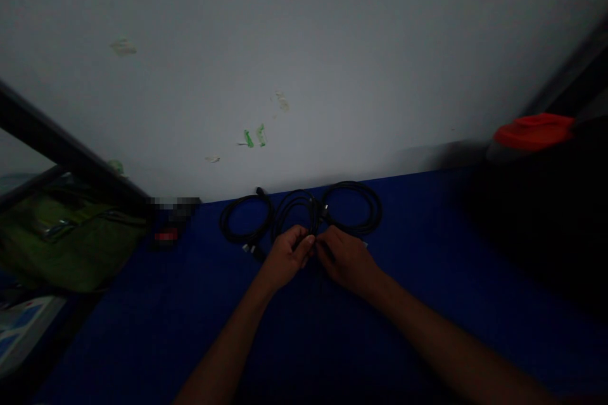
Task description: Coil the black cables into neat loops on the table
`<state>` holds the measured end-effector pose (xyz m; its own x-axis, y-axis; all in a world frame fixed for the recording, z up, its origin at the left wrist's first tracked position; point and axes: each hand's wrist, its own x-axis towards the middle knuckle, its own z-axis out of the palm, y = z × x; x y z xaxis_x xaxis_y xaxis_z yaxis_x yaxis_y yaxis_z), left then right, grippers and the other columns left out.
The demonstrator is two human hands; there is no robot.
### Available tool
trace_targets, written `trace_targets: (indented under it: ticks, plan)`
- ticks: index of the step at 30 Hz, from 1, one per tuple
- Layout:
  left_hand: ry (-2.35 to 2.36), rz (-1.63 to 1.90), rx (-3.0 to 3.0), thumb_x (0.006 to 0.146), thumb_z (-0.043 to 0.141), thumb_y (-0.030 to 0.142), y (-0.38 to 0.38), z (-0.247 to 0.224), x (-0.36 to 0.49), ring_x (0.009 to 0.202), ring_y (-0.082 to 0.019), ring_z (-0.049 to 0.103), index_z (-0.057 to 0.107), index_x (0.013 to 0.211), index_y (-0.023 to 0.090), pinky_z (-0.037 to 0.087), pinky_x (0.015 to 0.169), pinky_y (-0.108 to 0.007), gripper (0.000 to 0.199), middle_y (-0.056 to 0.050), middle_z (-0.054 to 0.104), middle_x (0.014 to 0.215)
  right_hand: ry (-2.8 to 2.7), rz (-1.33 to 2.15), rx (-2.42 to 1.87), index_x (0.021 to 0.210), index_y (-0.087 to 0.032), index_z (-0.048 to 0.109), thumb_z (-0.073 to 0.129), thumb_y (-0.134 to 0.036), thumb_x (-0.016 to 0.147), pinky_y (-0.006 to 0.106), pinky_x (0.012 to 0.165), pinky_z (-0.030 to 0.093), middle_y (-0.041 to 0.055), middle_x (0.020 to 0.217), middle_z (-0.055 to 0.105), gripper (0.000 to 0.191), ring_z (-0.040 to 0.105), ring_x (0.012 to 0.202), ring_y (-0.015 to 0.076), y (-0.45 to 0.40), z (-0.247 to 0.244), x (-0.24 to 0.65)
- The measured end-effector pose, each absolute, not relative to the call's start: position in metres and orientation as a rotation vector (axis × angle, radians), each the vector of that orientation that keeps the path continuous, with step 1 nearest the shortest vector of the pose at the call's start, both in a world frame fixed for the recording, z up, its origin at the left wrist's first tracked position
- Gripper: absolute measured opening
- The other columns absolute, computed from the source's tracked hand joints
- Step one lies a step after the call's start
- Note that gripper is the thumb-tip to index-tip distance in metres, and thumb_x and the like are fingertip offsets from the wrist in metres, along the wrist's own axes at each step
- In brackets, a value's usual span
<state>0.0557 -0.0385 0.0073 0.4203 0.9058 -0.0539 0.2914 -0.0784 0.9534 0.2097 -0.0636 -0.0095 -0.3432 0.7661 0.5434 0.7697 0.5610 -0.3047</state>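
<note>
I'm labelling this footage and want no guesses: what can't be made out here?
In the head view:
Middle cable coil: near part hidden by the left hand.
Right hand: fingertip contact too dark to tell.
Dark shape at right: lost in shadow, cut off by the edge.
Small item at left: pixelated.

Bare hands [285, 256] and bare forearms [237, 335]

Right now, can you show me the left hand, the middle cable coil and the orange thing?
Left hand [285, 255]: head view, back of the hand.
Middle cable coil [315, 215]: head view, its right side.
Orange thing [534, 131]: head view, its middle.
</note>
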Motion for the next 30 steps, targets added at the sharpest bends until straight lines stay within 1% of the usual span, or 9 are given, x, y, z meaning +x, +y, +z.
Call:
trace_targets:
  ticks: [8,11,15,17,21,24,26,28,30]
  plan:
    - [1.086,0.731,1.674,0.083,0.045,0.044,-0.0373,0.0033,0.0539,0.042,-0.006,0.036,0.045,0.074,0.017,0.029,0.042,-0.018,0.029,0.007,0.042,0.051,-2.24,0.096,-1.282,0.081,-0.015,0.05,0.036,-0.016,0.088,0.025,0.057,0.037,0.0061,0.076,0.054,0.016,0.051,0.066,0.0147,-0.0638,-0.0049,0.2097]
    - [1.106,0.731,1.699,0.083,0.045,0.044,-0.0377,0.0034,0.0535,0.042,-0.006,0.036,0.046,0.074,0.017,0.029,0.043,-0.018,0.028,0.007,0.042,0.051,-2.203,0.231,-1.308,0.082,-0.015,0.049,0.035,-0.016,0.089,0.026,0.059,0.038,0.0062,0.077,0.054,0.016,0.051,0.068,0.0152,-0.0636,-0.003,0.2087]
    - [1.1,0.736,1.728,0.083,0.045,0.043,-0.038,0.0041,0.0532,0.043,-0.007,0.037,0.046,0.073,0.017,0.029,0.044,-0.019,0.028,0.007,0.043,0.052,-2.012,0.56,-1.289,0.078,-0.017,0.049,0.037,-0.019,0.089,0.026,0.061,0.04,0.0032,0.075,0.054,0.016,0.051,0.067,0.0136,-0.0637,0.0,0.2097]
    - [1.098,0.736,1.728,0.083,0.045,0.043,-0.038,0.0045,0.0533,0.043,-0.007,0.037,0.046,0.072,0.017,0.029,0.043,-0.018,0.028,0.007,0.043,0.052,-1.864,0.795,-1.241,0.077,-0.017,0.05,0.04,-0.022,0.088,0.025,0.059,0.042,0.0016,0.074,0.054,0.015,0.053,0.065,0.0122,-0.0625,-0.0014,0.2103]
    - [1.093,0.728,1.697,0.084,0.044,0.043,-0.0381,0.0054,0.0537,0.042,-0.006,0.037,0.046,0.074,0.017,0.03,0.042,-0.018,0.028,0.006,0.045,0.054,-1.421,1.365,-1.106,0.073,-0.017,0.049,0.048,-0.031,0.083,0.024,0.049,0.047,-0.0029,0.064,0.052,0.017,0.052,0.05,0.0087,-0.0586,-0.0072,0.2081]
    - [1.092,0.728,1.694,0.084,0.045,0.042,-0.038,0.0052,0.0535,0.043,-0.006,0.037,0.045,0.074,0.017,0.03,0.042,-0.018,0.027,0.006,0.045,0.054,-1.083,1.655,-0.985,0.068,-0.016,0.049,0.057,-0.028,0.075,0.029,0.05,0.053,-0.0062,0.054,0.049,0.016,0.048,0.043,0.0069,-0.0571,-0.0073,0.2057]
    - [1.094,0.721,1.698,0.084,0.045,0.042,-0.0376,0.0041,0.0531,0.043,-0.006,0.037,0.046,0.074,0.017,0.029,0.042,-0.018,0.027,0.007,0.043,0.052,-0.916,1.785,-0.907,0.067,-0.015,0.052,0.06,-0.024,0.072,0.032,0.052,0.055,-0.0063,0.054,0.05,0.014,0.047,0.041,0.0058,-0.0569,-0.0055,0.206]
    - [1.092,0.722,1.701,0.084,0.044,0.043,-0.0372,0.0026,0.0527,0.043,-0.006,0.037,0.046,0.075,0.017,0.03,0.042,-0.018,0.027,0.007,0.042,0.052,-0.779,1.915,-0.848,0.068,-0.013,0.054,0.061,-0.02,0.071,0.033,0.054,0.056,-0.0053,0.054,0.052,0.011,0.047,0.041,0.0051,-0.0564,-0.0041,0.2082]
    - [1.086,0.724,1.71,0.084,0.044,0.042,-0.0368,0.0011,0.0524,0.044,-0.006,0.037,0.046,0.075,0.017,0.03,0.043,-0.017,0.027,0.006,0.043,0.054,-0.651,2.046,-0.814,0.068,-0.011,0.056,0.061,-0.017,0.07,0.03,0.055,0.056,-0.0041,0.054,0.053,0.009,0.049,0.042,0.0048,-0.0555,-0.0039,0.2109]
